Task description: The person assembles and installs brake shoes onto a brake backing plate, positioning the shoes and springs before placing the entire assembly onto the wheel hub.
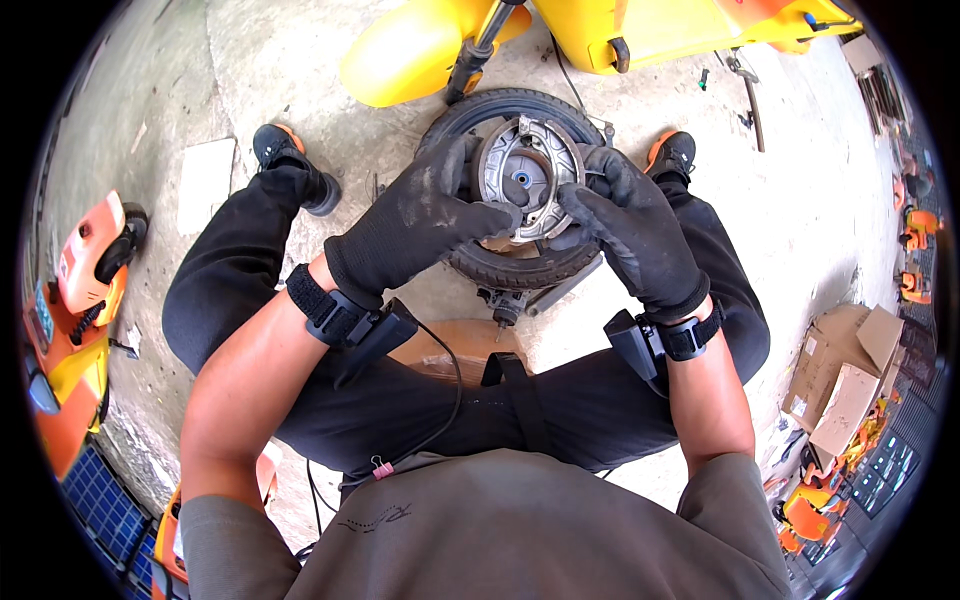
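Squatting over a small wheel, the person works w/ both gloved hands. Far left: an orange machine [88, 262] on the concrete floor [170, 90], and a pale flat slab [204, 180] nearer in. Left shoe [292, 160] planted beside it.

Left hand [425, 225] in black glove, fingers curled and pressed onto the left edge of the round metal brake plate [522, 172], thumb reaching in toward the centre. The plate sits in the middle of the black tyre [512, 260], which stands between the knees, approx. centre of view, just below the yellow scooter body [600, 35] and its fork [468, 62].

Right hand [632, 232], also gloved, clamps the plate's right and lower rim: fingers bent around it, thumb tucked under. Both hands closed on the plate, touching it from opp. sides.

Right shoe [672, 152] beyond. Far right: open cardboard boxes [845, 375] on the floor, a metal tool [750, 95] lying up by the scooter.
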Demonstrator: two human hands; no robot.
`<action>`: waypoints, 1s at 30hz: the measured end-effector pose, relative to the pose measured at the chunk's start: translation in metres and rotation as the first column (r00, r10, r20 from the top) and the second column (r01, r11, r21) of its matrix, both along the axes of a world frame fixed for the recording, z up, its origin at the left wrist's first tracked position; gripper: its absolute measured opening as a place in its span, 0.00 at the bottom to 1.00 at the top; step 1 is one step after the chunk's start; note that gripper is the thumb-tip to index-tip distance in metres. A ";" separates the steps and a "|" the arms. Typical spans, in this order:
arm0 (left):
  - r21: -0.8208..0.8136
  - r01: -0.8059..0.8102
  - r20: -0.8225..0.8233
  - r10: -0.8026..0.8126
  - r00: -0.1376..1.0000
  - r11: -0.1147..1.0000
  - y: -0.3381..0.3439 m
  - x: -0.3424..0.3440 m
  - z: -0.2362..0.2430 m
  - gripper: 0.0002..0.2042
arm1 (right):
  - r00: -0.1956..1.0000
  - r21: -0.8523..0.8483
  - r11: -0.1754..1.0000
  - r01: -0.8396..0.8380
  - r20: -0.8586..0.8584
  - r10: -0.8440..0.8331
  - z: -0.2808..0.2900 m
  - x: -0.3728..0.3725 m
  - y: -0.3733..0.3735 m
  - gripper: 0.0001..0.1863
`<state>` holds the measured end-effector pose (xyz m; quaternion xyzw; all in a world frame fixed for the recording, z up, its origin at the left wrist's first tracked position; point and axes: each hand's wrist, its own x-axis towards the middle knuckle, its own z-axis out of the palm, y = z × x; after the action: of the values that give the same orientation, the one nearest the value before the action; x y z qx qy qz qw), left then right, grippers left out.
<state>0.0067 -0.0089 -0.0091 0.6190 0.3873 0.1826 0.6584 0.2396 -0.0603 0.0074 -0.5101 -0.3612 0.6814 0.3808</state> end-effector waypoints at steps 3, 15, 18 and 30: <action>0.058 0.015 0.001 -0.015 1.000 0.998 -0.001 0.000 0.005 0.31 | 1.000 -0.034 0.999 0.004 -0.023 -0.005 0.005 0.000 0.001 0.17; 0.076 -0.063 0.050 0.059 0.997 0.995 -0.005 0.001 0.000 0.26 | 1.000 0.027 1.000 -0.015 -0.004 0.015 0.003 -0.003 -0.002 0.18; 0.108 -0.086 0.110 0.074 0.991 0.990 -0.004 0.004 0.000 0.25 | 0.999 0.068 0.997 -0.024 0.022 0.023 0.003 -0.005 -0.001 0.18; 0.322 -0.086 0.204 0.019 0.979 0.943 0.002 -0.002 0.005 0.20 | 0.981 -0.001 0.993 0.117 -0.157 -0.115 0.003 0.003 -0.001 0.19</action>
<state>0.0046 -0.0064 -0.0043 0.6882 0.3004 0.3230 0.5760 0.2428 -0.0608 0.0099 -0.4735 -0.3027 0.6944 0.4494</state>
